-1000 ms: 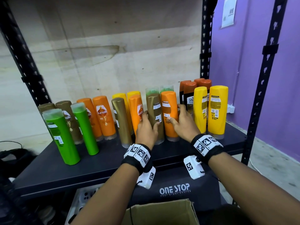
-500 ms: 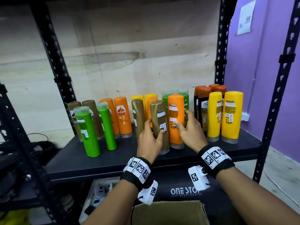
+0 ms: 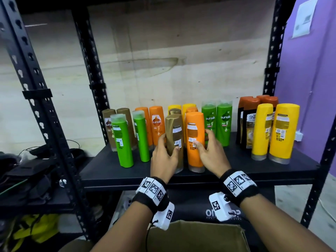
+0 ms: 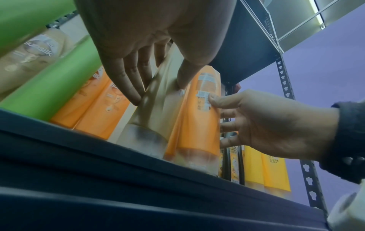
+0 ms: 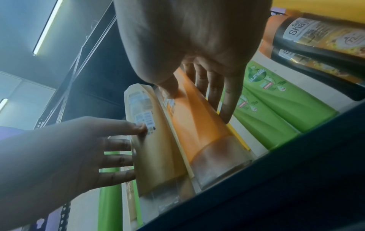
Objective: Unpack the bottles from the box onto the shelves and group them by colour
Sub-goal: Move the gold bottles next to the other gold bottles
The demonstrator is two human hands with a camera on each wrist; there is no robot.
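Hands (image 3: 164,159) (image 3: 211,155) grip gold bottle (image 3: 174,139) and orange bottle (image 3: 195,140).

The head camera looks forward and down from above at the shelf (image 3: 227,166) from nearby, while both wrist cameras look steeply upward from under its front edge, very close, all three sharing the gold bottle (image 3: 175,140) and orange bottle (image 3: 195,140).
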